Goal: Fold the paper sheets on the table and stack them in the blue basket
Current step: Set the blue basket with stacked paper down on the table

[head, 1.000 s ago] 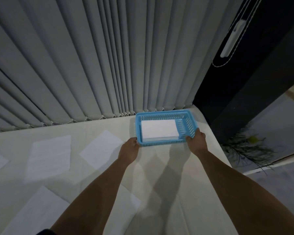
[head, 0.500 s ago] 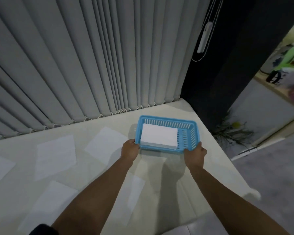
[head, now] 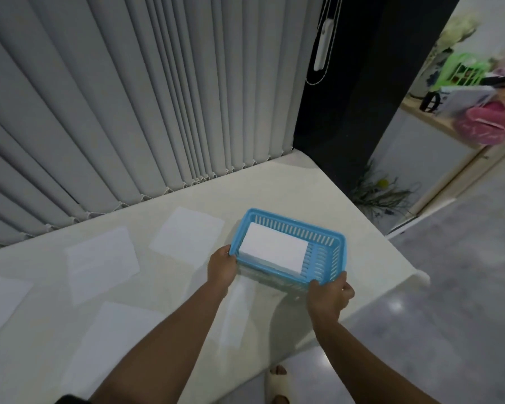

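1. Head view: both hands are gripping the blue basket (head: pixel 327 242) near the right end of the pale table (head: pixel 318 196).
2. The left hand (head: pixel 221 268) is clasping the basket's near left corner, with its fingers curling over the rim.
3. The right hand (head: pixel 330 297) is clasping the near right corner, with the thumb lying on top of the rim.
4. Whether the basket is resting on the table or riding just above it cannot be told.
5. A stack of folded white paper (head: pixel 273 252) is lying inside the basket, filling its left part and leaving the slatted floor bare on the right.
6. Unfolded paper sheets (head: pixel 101 259) are lying flat across the table to the left of the basket, apart from one another; the nearest one (head: pixel 187 236) is sitting just beside the left hand.
7. Grey vertical blinds (head: pixel 129 97) are hanging behind the table.
8. A foot in a pale sandal (head: pixel 277 380) is showing on the glossy floor below the table edge.
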The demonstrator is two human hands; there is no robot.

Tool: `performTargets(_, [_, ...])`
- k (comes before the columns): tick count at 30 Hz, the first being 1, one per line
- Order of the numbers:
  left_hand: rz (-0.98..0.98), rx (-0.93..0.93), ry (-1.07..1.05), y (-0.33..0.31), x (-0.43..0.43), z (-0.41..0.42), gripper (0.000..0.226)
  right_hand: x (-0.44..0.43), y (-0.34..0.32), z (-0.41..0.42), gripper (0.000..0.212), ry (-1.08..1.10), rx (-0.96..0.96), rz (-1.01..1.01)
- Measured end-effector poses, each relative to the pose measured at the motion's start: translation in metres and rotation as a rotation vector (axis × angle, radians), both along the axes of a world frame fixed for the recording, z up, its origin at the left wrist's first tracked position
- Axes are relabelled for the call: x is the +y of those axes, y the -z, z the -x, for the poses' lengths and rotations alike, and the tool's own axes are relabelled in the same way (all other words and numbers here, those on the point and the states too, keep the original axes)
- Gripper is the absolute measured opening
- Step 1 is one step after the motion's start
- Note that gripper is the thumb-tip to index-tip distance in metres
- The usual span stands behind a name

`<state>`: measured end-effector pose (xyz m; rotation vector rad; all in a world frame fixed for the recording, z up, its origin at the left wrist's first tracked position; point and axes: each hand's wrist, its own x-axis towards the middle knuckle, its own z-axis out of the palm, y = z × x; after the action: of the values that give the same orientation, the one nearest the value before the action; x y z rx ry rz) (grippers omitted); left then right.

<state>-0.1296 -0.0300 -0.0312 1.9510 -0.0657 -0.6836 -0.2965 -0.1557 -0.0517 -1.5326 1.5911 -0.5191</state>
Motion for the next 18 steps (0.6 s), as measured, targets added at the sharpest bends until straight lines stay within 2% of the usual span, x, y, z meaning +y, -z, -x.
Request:
performTargets(10, [-0.071, -0.149, 0.218, 0.008, 0.018, 0.002, 0.025, 0.013, -0.001, 0.011, 0.068, -0.116, 0.191, 0.15])
performTargets(15, [-0.108, -0.196, 0.286, 0.011, 0.03, -0.001, 0.037, 0.02, -0.007, 0.008, 0.065, -0.254, 0.438, 0.303])
performTargets(18, [-0.179, -0.231, 0.219, 0.013, 0.044, -0.003, 0.048, 0.033, -0.014, -0.006, 0.062, -0.382, 0.447, 0.388])
